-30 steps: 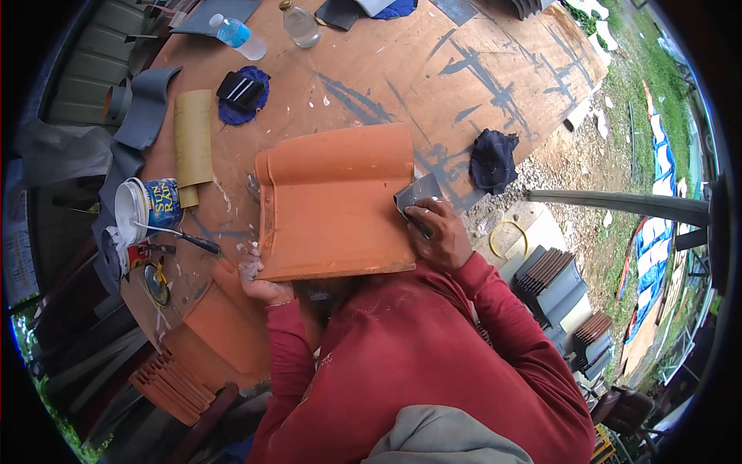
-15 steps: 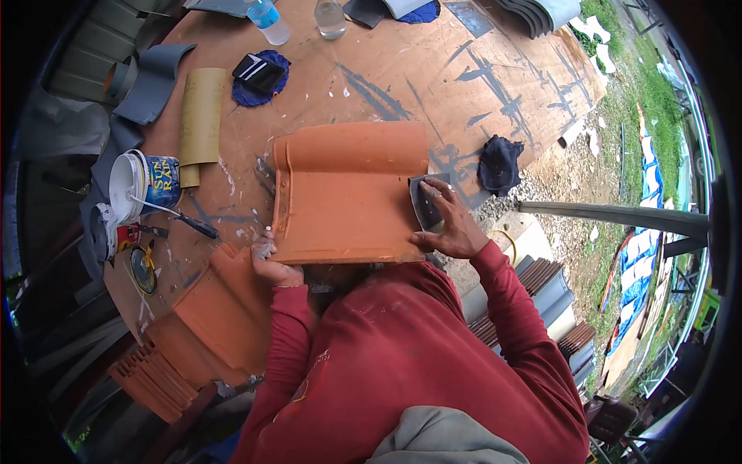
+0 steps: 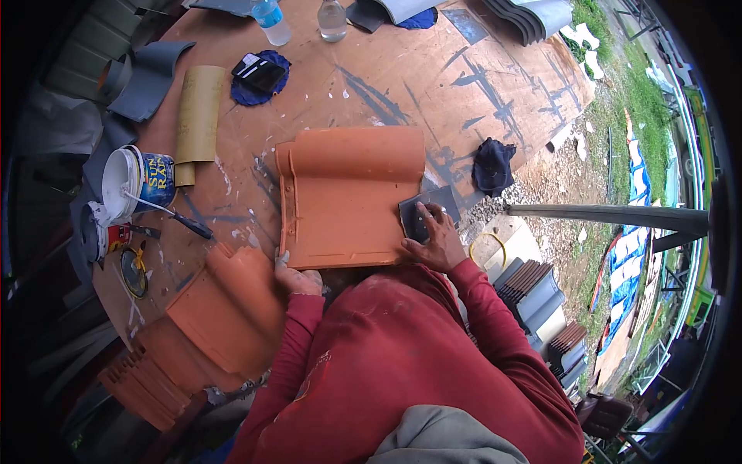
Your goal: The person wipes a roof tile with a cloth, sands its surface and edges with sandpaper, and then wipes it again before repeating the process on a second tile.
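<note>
An orange clay roof tile lies in front of me on the wooden table, its rounded ridge on the far side. My left hand is closed on the tile's near left corner, thumb up along the edge. At the right end of the tile, my right hand presses a dark sheet of sandpaper against the surface, thumb and fingers bent over it. Part of the sheet sticks out past the tile's right edge.
A paint bucket with a brush stands left, near a yellow tile. Other orange tiles lie at lower left. A phone, a water bottle and a dark cloth rest on the table.
My right hand and the sandpaper have shifted slightly left and down, and the sheet now lies flatter over the tile. My left hand has slid a little lower on the corner.
</note>
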Available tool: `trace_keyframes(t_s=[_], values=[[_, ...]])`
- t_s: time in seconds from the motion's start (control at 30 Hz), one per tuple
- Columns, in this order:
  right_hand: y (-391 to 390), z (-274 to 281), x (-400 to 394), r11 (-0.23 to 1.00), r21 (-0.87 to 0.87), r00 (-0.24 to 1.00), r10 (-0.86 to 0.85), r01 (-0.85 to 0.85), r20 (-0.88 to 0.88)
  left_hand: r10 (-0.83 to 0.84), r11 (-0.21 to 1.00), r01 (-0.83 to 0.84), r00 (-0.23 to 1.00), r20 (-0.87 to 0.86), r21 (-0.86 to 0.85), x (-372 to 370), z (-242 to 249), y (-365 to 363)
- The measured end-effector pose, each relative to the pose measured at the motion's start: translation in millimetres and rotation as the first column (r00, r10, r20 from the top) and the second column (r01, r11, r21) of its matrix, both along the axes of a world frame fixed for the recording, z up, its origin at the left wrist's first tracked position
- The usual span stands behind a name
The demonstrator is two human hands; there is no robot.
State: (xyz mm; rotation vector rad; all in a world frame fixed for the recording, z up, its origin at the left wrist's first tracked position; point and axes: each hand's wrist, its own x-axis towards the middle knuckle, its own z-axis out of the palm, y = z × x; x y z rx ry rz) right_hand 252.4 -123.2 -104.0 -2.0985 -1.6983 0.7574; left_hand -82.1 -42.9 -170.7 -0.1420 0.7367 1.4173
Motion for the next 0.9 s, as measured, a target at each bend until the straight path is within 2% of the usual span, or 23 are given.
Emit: trace_keyframes(t_s=[0.03, 0.07, 0.1, 0.13, 0.17, 0.2, 0.23, 0.3, 0.33, 0.37, 0.4, 0.43, 0.47, 0.53, 0.57, 0.6, 0.67, 0.7, 0.77, 0.8, 0.83, 0.87, 0.9], values=[[-3.4, -6.4, -4.3, 0.999, 0.045, 0.999, -0.03, 0.029, 0.029, -0.301, 0.953, 0.251, 0.858, 0.416, 0.172, -29.7, -46.0, -10.7], [-5.1, -8.4, -7.6, 0.994, 0.09, 0.997, -0.062, 0.057, 0.053, -0.572, 0.818, 0.459, 0.595, 0.564, 0.346, -37.7, -41.6, -11.0], [-6.2, -9.9, -7.8, 0.995, 0.086, 0.997, -0.061, 0.056, 0.049, -0.781, 0.623, 0.439, 0.32, 0.536, 0.647, -29.3, -44.5, -9.0], [-5.3, -11.7, -7.0, 0.996, 0.075, 0.998, -0.056, 0.053, 0.042, -0.78, 0.625, 0.442, 0.324, 0.536, 0.643, -21.5, -43.8, -20.4], [-2.7, -12.8, -5.6, 0.997, 0.067, 0.998, -0.052, 0.05, 0.034, -0.524, 0.846, 0.529, 0.81, 0.262, 0.057, 3.8, 0.4, -25.6], [-1.4, -19.9, 0.4, 0.996, 0.068, 0.998, -0.053, 0.051, 0.028, -0.308, 0.882, 0.15, 0.901, -0.306, -0.446, 16.7, 34.2, -26.2], [-0.7, -31.3, 10.2, 0.988, 0.157, 0.99, -0.031, 0.009, 0.136, -0.311, 0.883, 0.151, 0.898, -0.313, -0.444, 14.5, 52.8, -26.8], [5.5, -39.1, 20.3, 0.958, 0.277, 0.933, -0.036, -0.069, 0.358, -0.765, 0.622, 0.619, 0.613, -0.201, -0.479, 3.1, 78.0, -37.0], [9.4, -38.9, 24.2, 0.959, 0.278, 0.935, -0.05, -0.053, 0.35, -0.773, 0.614, 0.624, 0.6, -0.207, -0.484, -1.2, 83.7, -39.4], [12.4, -39.6, 28.6, 0.967, 0.253, 0.937, -0.054, -0.037, 0.346, -0.841, 0.482, 0.798, 0.305, -0.446, -0.362, -5.0, 88.0, -40.9], [14.2, -39.1, 32.0, 0.974, 0.225, 0.938, -0.06, -0.02, 0.34, -0.745, 0.267, 0.919, 0.005, -0.667, -0.291, -3.9, 97.8, -39.4], [15.3, -39.2, 32.8, 0.956, 0.293, 0.938, -0.107, 0.007, 0.328, -0.664, 0.242, 0.883, -0.151, -0.732, -0.401, 1.3, 105.6, -35.0], [14.4, -30.3, 36.5, 0.956, 0.291, 0.939, -0.12, 0.023, 0.321, -0.664, 0.228, 0.884, -0.166, -0.729, -0.409, 12.0, 110.9, -27.5], [11.3, -8.9, 46.5, 0.988, 0.141, 0.97, -0.094, 0.063, 0.223, -0.442, 0.43, 0.818, -0.178, -0.879, -0.382, 41.0, 114.0, -8.1], [4.1, -11.6, 52.2, 0.955, 0.285, 0.987, -0.117, 0.081, 0.113, -0.328, 0.497, 0.819, -0.128, -0.936, -0.286, 60.0, 112.2, 0.9], [-0.4, 2.6, 50.1, 0.954, 0.288, 0.987, -0.12, 0.084, 0.109, -0.209, 0.552, 0.813, -0.077, -0.975, -0.183, 80.1, 110.2, 7.7], [-17.6, 53.9, 45.1, 0.963, 0.202, 0.979, -0.156, 0.18, -0.13, 0.201, 0.479, 0.877, -0.144, -0.969, -0.031, 117.6, 128.8, 17.3], [-28.4, 63.2, 44.1, 0.955, 0.265, 0.988, -0.113, 0.136, -0.102, 0.203, 0.478, 0.878, -0.141, -0.969, -0.028, 132.9, 129.2, 17.5], [-42.8, 92.2, 35.9, 0.942, 0.298, 0.98, -0.11, 0.156, -0.166, -0.04, 0.227, 0.973, 0.049, -0.998, 0.039, 157.3, 128.7, 13.1], [-47.7, 100.3, 34.0, 0.927, 0.331, 0.968, -0.1, 0.174, -0.23, -0.039, 0.222, 0.974, 0.055, -0.998, 0.045, 162.0, 113.9, 8.9], [-52.4, 101.5, 35.0, 0.832, 0.508, 0.96, -0.101, 0.225, -0.26, -0.353, 0.181, 0.981, 0.128, -0.927, 0.067, 163.8, 87.5, 3.5], [-56.8, 113.9, 35.7, 0.764, 0.555, 0.939, -0.197, 0.327, -0.282, -0.632, 0.147, 0.984, 0.17, -0.756, 0.098, 171.3, 88.6, 0.4], [-64.7, 105.6, 41.2, 0.68, 0.536, 0.857, -0.303, 0.501, -0.417, -0.758, 0.387, 0.9, 0.434, -0.486, 0.2, 179.7, 90.3, -9.5]])
